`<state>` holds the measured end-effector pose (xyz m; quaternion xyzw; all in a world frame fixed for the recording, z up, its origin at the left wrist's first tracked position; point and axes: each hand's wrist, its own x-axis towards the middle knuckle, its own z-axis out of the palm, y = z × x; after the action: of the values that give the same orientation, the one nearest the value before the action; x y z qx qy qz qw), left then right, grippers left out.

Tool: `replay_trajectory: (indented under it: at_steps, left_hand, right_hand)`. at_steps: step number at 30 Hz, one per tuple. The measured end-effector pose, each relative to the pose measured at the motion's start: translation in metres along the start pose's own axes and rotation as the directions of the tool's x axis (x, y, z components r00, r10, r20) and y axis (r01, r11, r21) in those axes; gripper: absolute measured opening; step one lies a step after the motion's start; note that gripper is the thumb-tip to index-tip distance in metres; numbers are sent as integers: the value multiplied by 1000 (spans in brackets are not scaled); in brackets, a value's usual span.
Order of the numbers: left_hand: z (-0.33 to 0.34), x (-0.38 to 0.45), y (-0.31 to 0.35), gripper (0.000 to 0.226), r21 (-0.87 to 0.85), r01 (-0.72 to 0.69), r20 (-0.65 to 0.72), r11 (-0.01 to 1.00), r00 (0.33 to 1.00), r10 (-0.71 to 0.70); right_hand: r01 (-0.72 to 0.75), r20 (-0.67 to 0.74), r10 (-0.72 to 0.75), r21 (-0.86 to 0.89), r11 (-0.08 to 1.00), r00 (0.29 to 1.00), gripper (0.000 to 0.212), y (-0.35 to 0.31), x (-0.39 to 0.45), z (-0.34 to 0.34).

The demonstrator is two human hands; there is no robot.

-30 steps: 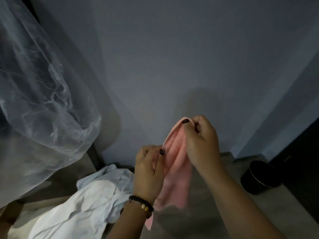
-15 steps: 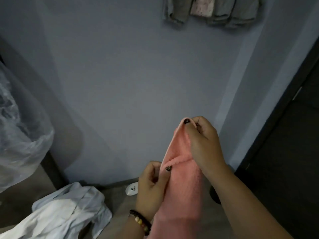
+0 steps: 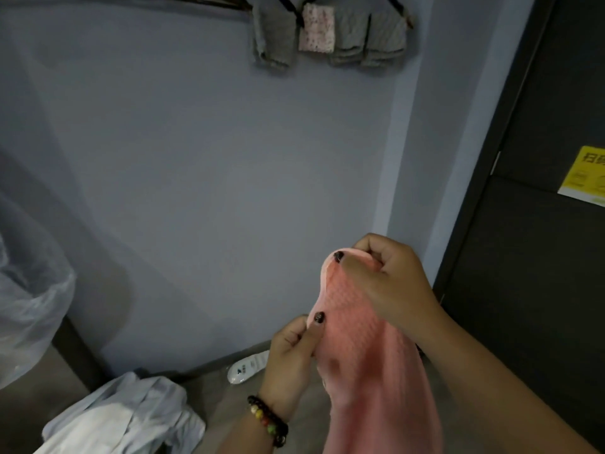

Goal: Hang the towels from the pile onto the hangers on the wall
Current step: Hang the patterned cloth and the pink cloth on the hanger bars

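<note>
A pink towel [image 3: 370, 365] hangs in front of me, held up by both hands. My right hand [image 3: 389, 283] pinches its top edge. Lower down, my left hand [image 3: 291, 358], with a beaded bracelet on the wrist, pinches the towel's left edge. High on the blue-grey wall, several grey towels [image 3: 275, 37] and a pink speckled cloth [image 3: 317, 27] hang from dark hangers [image 3: 294, 8], well above both hands.
A heap of white cloth [image 3: 124, 417] lies at the lower left. A clear plastic bag [image 3: 29, 296] bulges at the left edge. A white bottle-like item [image 3: 247, 368] lies by the wall base. A dark door [image 3: 537, 224] with a yellow sticker [image 3: 586, 175] stands to the right.
My view has risen and turned right, bringing the hung towels and the door into sight. My hands have spread further apart along the pink towel's edge, the left lower.
</note>
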<state>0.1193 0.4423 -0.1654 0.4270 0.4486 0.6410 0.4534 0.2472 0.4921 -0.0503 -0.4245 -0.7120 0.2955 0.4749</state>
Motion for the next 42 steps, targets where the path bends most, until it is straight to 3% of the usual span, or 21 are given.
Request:
replay_trajectory:
  at_steps: [3,6,8,11,13,15,20,24,26,28,31,33,35,37,42]
  left_hand:
    - [-3,-23,4,72,102,-62,-78,993,994,70]
    - [-14,-41,9,46,196,-144,-141,970,975,174]
    - [-22,-49,16,27,270,-161,-156,949,965,209]
    - [-28,-51,28,19,337,-198,-144,921,955,258]
    - [-31,-46,30,18,348,-221,-151,911,946,287]
    - [-33,-39,30,25,391,-217,-165,894,939,300]
    - [-31,-20,16,25,456,-178,-106,872,962,252]
    - [-20,1,0,37,437,-151,-147,887,960,237]
    - [-7,16,-3,35,409,-143,-188,901,953,237]
    - [10,34,-3,33,384,-166,-173,908,953,247]
    - [37,60,0,27,353,-225,-95,908,957,274]
    - [54,76,2,20,333,-261,-45,906,956,291]
    - [70,89,3,12,320,-278,-19,906,954,299]
    - [82,98,2,10,310,-273,-30,911,955,296]
    - [90,117,-12,21,312,-152,-116,938,974,196]
  right_hand:
    - [10,56,-8,-23,1000,998,20,-3,-13,-3]
    - [0,197,9,-42,999,980,16,5,-24,4]
    - [-40,302,51,-46,998,952,24,10,-27,7]
    - [-75,547,91,-52,996,832,34,13,-31,11]
    - [-35,644,71,-69,997,762,18,15,-33,17]
    - [-38,577,66,-60,997,814,5,16,-27,18]
    - [-63,235,42,80,995,971,12,26,7,2]
    - [-133,-35,137,104,986,990,15,53,43,-28]
    - [-164,-58,167,56,985,984,13,68,60,-48]
    - [-178,26,177,78,981,984,12,80,71,-62]
    - [-181,331,133,117,977,934,36,92,78,-78]
    - [-193,608,118,59,979,785,49,98,83,-85]
    - [-91,738,96,-46,995,668,44,107,87,-86]
    - [22,681,49,-95,995,730,12,119,93,-83]
    - [30,373,-7,-55,998,928,18,147,123,-90]
